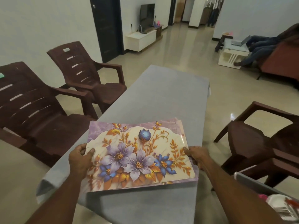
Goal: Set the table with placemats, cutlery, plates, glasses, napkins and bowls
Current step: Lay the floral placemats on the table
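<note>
A stack of floral placemats [140,152], cream and purple with blue and violet flowers, is held just above the near end of the long table under a grey cloth [161,94]. My left hand [80,159] grips the stack's left edge, thumb on top. On the right edge, my right hand [198,155] pinches the stack. The edges of the lower mats show at the far and right sides.
Two brown plastic armchairs [90,78] stand along the table's left side and one [258,143] on the right. At the lower right a tray [284,206] holds white and pink items. A person sits on a sofa at the far right.
</note>
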